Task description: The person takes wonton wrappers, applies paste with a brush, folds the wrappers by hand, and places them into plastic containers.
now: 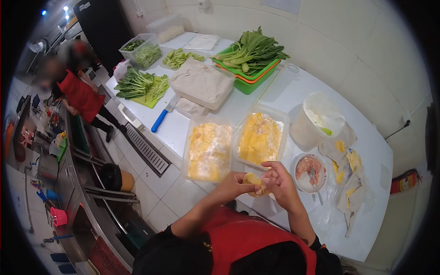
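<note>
Near the table's front edge, my left hand (233, 185) pinches a thin yellow wrapper (252, 181) between thumb and fingers. My right hand (280, 183) is at the wrapper's right side, its fingers bent and partly raised; its fingertips touch the wrapper. Just beyond are two clear containers of yellow folded pieces dusted white, a left container (187, 158) and a right container (283, 137). To the right of my right hand stands a bowl (299, 183) of pinkish filling (308, 167) with a spoon in it.
Farther back are a white tub (305, 130), stacked green and orange baskets (250, 86) of leafy greens, a cloth-covered container (201, 82), a blue-handled knife (159, 120) and cut greens (140, 85). Cloth with yellow sheets (350, 188) lies right. People stand left, one in a red apron (82, 98).
</note>
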A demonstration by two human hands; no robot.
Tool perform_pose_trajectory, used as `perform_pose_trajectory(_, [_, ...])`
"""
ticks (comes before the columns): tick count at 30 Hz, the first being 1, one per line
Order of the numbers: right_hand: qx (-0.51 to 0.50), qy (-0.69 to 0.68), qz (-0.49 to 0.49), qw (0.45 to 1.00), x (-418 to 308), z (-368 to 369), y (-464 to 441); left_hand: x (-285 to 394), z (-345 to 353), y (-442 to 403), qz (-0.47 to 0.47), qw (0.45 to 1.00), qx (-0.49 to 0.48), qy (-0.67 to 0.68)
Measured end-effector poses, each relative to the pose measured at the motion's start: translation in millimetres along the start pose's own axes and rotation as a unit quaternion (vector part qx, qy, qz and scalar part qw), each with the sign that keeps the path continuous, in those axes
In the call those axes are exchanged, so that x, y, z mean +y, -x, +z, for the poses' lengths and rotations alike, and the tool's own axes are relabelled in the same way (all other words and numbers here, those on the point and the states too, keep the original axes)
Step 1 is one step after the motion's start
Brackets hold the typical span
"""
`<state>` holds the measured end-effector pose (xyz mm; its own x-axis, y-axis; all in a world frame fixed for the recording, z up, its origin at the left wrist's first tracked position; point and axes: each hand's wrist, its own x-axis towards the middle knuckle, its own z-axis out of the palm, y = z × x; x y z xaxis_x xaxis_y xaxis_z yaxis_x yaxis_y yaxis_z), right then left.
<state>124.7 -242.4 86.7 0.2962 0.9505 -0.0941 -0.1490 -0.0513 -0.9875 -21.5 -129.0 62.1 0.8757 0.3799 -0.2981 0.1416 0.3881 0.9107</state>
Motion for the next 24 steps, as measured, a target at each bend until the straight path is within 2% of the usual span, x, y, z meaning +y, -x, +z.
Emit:
perform_pose_trajectory(2, [0.023, 0.017, -0.023, 0.999, 2, -3, -1, -3, -9, 3, 0.018, 1.0, 0.021, 0.007])
perform_pose_trajectory(4, [0.051, 0.03, -0.055, 0.997, 4, -12, 0, -3, -27, 9, 0.027, 0.996, 0.089, 0.015])
perform_pose_trajectory(8, [0.045, 0.022, -0.01, 0.999, 11, -30, 6, 13, -91, 11, 0.01, 0.976, 0.212, -0.042])
perform_pose_trajectory(11, [0.027, 0.034, 0.03, 0.999, 19, -32, 7, 33, -116, 13, 0.164, 0.949, 0.178, 0.204])
perform_pose_trajectory(14, [0.015, 0.04, 0.045, 0.998, 21, -26, 7, 39, -136, 1, 0.16, 0.934, 0.173, 0.268])
perform_pose_trajectory(17, [-0.002, 0.047, 0.048, 0.998, 19, -23, 5, -2, -172, -22, 0.083, 0.955, 0.263, 0.112])
perform_pose_trajectory(20, [0.003, 0.057, 0.042, 0.997, 17, -24, 9, -24, -184, -27, 0.0, 0.909, 0.392, -0.141])
perform_pose_trajectory(23, [0.012, 0.065, 0.042, 0.997, 16, -24, 9, -28, -172, -22, 0.065, 0.837, 0.458, -0.293])
perform_pose_trajectory(24, [0.011, 0.063, 0.04, 0.997, 16, -24, 8, -31, -170, -22, 0.074, 0.832, 0.464, -0.295])
